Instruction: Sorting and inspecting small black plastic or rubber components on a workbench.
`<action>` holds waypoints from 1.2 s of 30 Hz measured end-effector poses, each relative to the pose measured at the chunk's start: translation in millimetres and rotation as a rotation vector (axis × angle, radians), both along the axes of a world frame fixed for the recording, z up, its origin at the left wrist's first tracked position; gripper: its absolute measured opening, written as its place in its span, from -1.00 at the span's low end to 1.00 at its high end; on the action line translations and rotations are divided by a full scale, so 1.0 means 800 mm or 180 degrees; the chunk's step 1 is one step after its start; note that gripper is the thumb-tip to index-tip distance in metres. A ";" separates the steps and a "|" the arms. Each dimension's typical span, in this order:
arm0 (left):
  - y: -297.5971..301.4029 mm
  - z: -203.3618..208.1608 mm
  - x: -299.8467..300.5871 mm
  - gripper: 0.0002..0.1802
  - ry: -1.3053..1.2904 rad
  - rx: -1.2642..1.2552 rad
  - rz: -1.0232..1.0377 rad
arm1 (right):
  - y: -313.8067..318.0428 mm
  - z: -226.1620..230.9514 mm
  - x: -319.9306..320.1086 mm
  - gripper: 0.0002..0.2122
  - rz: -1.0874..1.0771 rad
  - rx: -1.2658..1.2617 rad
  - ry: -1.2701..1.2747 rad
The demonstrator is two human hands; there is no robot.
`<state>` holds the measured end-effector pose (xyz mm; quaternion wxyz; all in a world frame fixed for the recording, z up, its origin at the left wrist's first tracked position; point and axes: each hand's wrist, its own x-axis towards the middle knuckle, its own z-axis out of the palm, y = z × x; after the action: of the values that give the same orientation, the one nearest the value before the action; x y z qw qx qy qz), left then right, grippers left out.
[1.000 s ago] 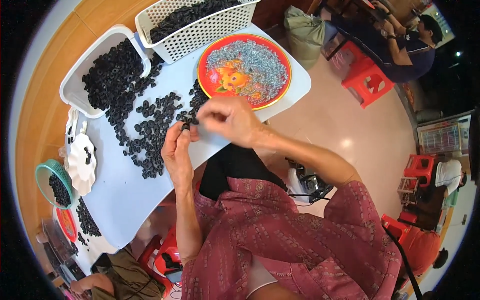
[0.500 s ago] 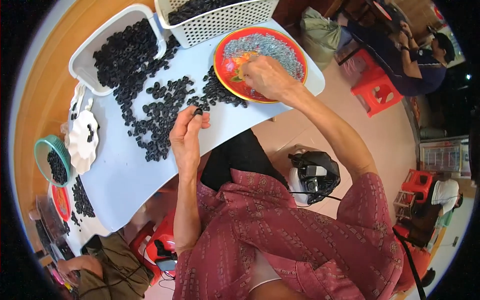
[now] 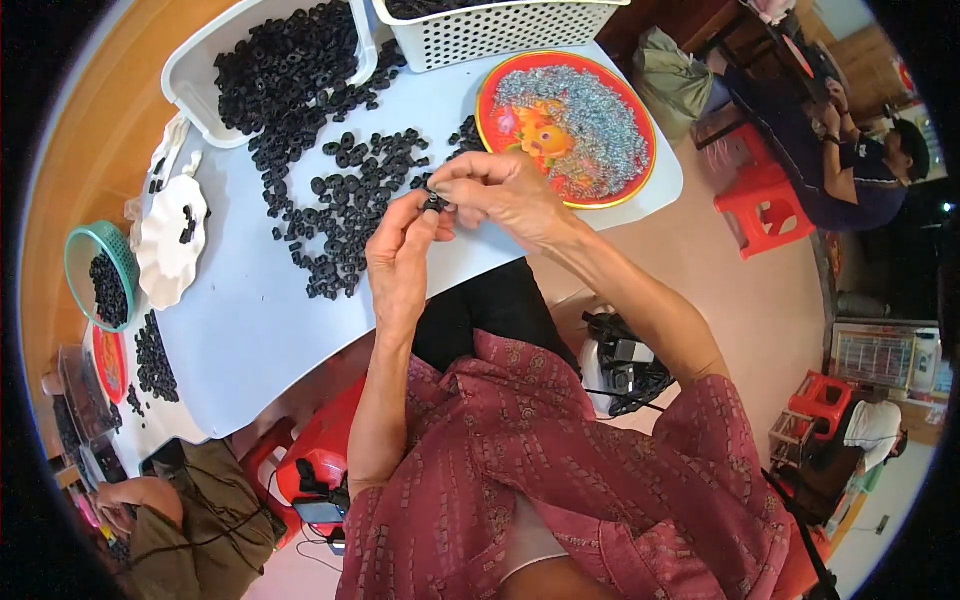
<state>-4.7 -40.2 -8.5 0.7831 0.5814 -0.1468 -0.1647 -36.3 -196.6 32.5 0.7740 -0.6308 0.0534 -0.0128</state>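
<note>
My left hand (image 3: 398, 262) is raised over the table's near edge, pinching a small black ring-shaped part (image 3: 435, 203) between thumb and fingers. Against it comes my right hand (image 3: 515, 200), its thumb and fingertips closed at the top of the part. Whatever lies between the right fingertips is too small to make out. Loose black parts (image 3: 345, 190) are spread over the table beyond my left hand. Past my right hand stands a round red tray (image 3: 489, 100) with a flower pattern, holding many small silvery metal pieces (image 3: 600, 120).
A pale tub (image 3: 190, 85) tipped toward the table and a perforated white basket (image 3: 500, 38) hold more black parts at the back. To the left are a scalloped white dish (image 3: 165, 255) and a green basket (image 3: 125, 262). Another person sits at far right, near a red stool (image 3: 765, 210).
My right hand has left the red tray and moved left to meet my left hand at the black part. The view has shifted slightly.
</note>
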 end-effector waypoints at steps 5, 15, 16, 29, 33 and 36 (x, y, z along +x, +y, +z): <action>0.002 -0.005 0.001 -0.73 -0.0035 -0.0056 0.0033 | 0.005 -0.003 -0.001 -0.86 -0.0032 -0.0011 0.0125; 0.002 0.000 0.002 -0.74 -0.0083 0.0069 -0.0005 | -0.001 -0.006 0.000 -0.85 -0.0101 -0.0074 -0.0089; 0.003 0.000 0.002 -0.74 -0.0083 0.0075 -0.0006 | -0.003 -0.009 -0.002 -0.84 -0.0107 0.0000 -0.0041; 0.000 0.001 0.000 -0.74 -0.0124 -0.0104 -0.0035 | 0.002 -0.007 -0.002 -0.84 -0.0236 -0.0558 -0.0396; 0.000 0.003 -0.001 -0.74 -0.0082 -0.0053 -0.0011 | 0.000 -0.011 -0.001 -0.84 -0.0150 -0.0471 -0.0457; 0.000 0.001 0.000 -0.73 -0.0077 -0.0006 -0.0009 | -0.002 -0.018 -0.002 -0.84 -0.0166 -0.0467 -0.0577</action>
<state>-5.0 -39.9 -7.4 0.7816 0.5824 -0.1572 -0.1586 -37.8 -198.0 18.3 0.7268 -0.6804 -0.0015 -0.0939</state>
